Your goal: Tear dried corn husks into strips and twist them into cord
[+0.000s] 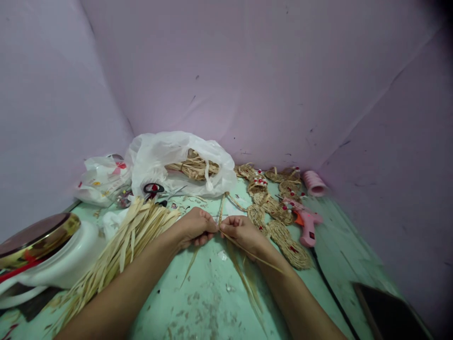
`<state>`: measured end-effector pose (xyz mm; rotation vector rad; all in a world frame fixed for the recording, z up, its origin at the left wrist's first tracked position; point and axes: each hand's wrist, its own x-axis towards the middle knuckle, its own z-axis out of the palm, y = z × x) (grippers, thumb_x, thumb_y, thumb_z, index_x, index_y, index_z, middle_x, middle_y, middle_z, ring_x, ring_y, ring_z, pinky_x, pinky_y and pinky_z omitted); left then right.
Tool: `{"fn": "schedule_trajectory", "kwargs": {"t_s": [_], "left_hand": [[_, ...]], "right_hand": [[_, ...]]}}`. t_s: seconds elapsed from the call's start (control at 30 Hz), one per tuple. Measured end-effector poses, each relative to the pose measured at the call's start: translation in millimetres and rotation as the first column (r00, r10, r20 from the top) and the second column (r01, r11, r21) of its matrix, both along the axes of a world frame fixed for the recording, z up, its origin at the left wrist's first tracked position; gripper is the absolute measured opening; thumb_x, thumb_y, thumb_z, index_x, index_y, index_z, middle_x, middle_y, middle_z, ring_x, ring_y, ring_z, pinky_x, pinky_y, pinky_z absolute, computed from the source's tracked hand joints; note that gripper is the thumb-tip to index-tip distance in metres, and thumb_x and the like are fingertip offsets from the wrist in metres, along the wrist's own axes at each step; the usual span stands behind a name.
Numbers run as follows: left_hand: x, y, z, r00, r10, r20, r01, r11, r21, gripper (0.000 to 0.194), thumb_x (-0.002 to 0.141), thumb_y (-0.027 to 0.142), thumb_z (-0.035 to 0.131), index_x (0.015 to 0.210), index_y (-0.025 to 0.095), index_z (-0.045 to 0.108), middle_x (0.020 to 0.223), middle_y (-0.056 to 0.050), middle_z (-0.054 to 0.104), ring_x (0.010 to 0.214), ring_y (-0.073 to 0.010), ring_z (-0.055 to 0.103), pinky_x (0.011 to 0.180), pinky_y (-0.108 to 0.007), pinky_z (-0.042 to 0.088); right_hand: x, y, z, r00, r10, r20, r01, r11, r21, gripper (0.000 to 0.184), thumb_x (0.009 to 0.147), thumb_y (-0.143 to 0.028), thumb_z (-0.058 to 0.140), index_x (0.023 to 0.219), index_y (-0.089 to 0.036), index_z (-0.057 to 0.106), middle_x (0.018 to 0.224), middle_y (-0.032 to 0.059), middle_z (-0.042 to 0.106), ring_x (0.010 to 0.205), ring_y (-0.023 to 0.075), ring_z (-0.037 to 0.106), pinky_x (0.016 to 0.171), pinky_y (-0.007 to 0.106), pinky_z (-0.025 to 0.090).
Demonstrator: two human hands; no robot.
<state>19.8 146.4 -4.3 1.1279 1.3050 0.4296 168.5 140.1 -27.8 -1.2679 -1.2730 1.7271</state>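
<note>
Both hands meet at the middle of the green table, fingertips close together on a thin braided cord of dried plant fibre [222, 210]. My left hand [198, 227] pinches strands at the cord's near end. My right hand [244, 232] is closed on the same spot, thumb on top. Loose fibre strands [247, 283] hang below the right hand, and one lies across the right forearm. The cord runs away from me, then bends right towards coiled braided pieces [257, 217] trimmed with red and white beads. Left of the left hand lies a bundle of flat dried strips [130, 236].
A white plastic bag [159, 151] holding more fibre stands at the back, with scissors [154, 188] before it. To the right are a pink glue gun [308, 224] with a black cord, a pink spool [314, 183] and a dark flat object [389, 311]. A white container [78, 255] stands left.
</note>
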Motion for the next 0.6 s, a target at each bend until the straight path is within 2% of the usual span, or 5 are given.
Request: {"fn": "schedule_trajectory", "kwargs": {"t_s": [0.13, 0.23, 0.4, 0.5, 0.6], "left_hand": [[3, -1, -1.8, 0.996, 0.011, -0.084, -0.01, 1.0, 0.016, 0.008, 0.053, 0.021, 0.052, 0.048, 0.014, 0.049, 0.036, 0.005, 0.039, 0.027, -0.0042, 0.028, 0.03, -0.019, 0.012], [9, -3, -1.6, 0.996, 0.051, -0.078, -0.047, 0.998, 0.047, 0.01, 0.051, 0.016, 0.049, 0.043, 0.015, 0.043, 0.033, 0.008, 0.031, 0.028, -0.0025, 0.019, 0.033, -0.02, 0.008], [19, -6, -0.5, 0.992, 0.095, -0.08, -0.086, 0.99, 0.11, 0.014, 0.049, 0.009, 0.046, 0.038, 0.015, 0.039, 0.031, 0.008, 0.027, 0.033, -0.002, 0.018, 0.037, -0.021, 0.009], [20, -7, 0.0, 0.989, 0.118, -0.094, -0.106, 0.987, 0.123, 0.015, 0.049, 0.009, 0.046, 0.038, 0.015, 0.038, 0.03, 0.008, 0.025, 0.032, -0.0022, 0.017, 0.036, -0.021, 0.008], [19, -7, 2.2, 0.984, 0.174, -0.05, -0.171, 0.984, 0.047, 0.015, 0.049, 0.01, 0.045, 0.038, 0.016, 0.036, 0.03, 0.007, 0.027, 0.029, -0.0027, 0.018, 0.034, -0.021, 0.008]], "right_hand": [[0, 1, -3.5, 0.998, -0.007, 0.055, 0.003, 0.997, 0.073, 0.013, 0.058, -0.023, 0.057, 0.05, -0.015, 0.05, 0.041, -0.0062, 0.039, 0.039, 0.0042, 0.027, 0.042, 0.021, 0.018], [2, 3, -3.0, 0.972, -0.036, 0.232, -0.001, 0.987, 0.16, 0.009, 0.057, -0.021, 0.057, 0.052, -0.015, 0.053, 0.045, -0.0045, 0.045, 0.043, 0.0056, 0.033, 0.044, 0.02, 0.023], [6, 3, 8.3, 0.81, -0.137, 0.571, 0.008, 0.975, 0.221, 0.012, 0.056, -0.021, 0.058, 0.045, -0.016, 0.056, 0.039, -0.002, 0.044, 0.04, 0.0075, 0.033, 0.043, 0.023, 0.02], [2, -3, 18.7, 0.778, -0.171, 0.604, 0.023, 0.969, 0.246, 0.012, 0.053, -0.016, 0.058, 0.042, -0.016, 0.056, 0.037, -0.0007, 0.043, 0.04, 0.0084, 0.034, 0.044, 0.025, 0.018], [-8, -16, 29.5, 0.76, -0.227, 0.609, -0.03, 0.924, 0.381, 0.013, 0.054, -0.011, 0.056, 0.043, -0.017, 0.056, 0.04, 0.0022, 0.048, 0.042, 0.0097, 0.037, 0.046, 0.026, 0.018]]}}
